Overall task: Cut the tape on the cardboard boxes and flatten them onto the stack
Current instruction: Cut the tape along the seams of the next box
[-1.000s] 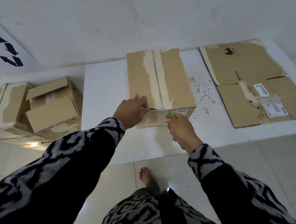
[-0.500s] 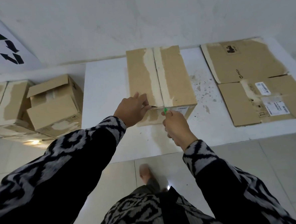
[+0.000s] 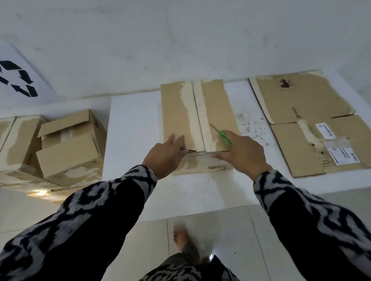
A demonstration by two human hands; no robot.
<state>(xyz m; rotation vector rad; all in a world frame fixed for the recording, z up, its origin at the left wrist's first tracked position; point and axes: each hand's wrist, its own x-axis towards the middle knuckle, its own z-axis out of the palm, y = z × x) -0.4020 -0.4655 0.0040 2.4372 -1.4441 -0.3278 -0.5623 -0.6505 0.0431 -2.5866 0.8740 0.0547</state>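
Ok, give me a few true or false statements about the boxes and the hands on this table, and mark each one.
1. The right hand holds a green-handled cutter. True.
2. The left hand rests on the flattened cardboard. False: it rests on the near edge of the taped box in the middle of the table.
3. The flattened cardboard lies to the right of the taped box. True.
4. A box with open flaps sits on the table. False: it sits off the table, to its left, with other boxes.
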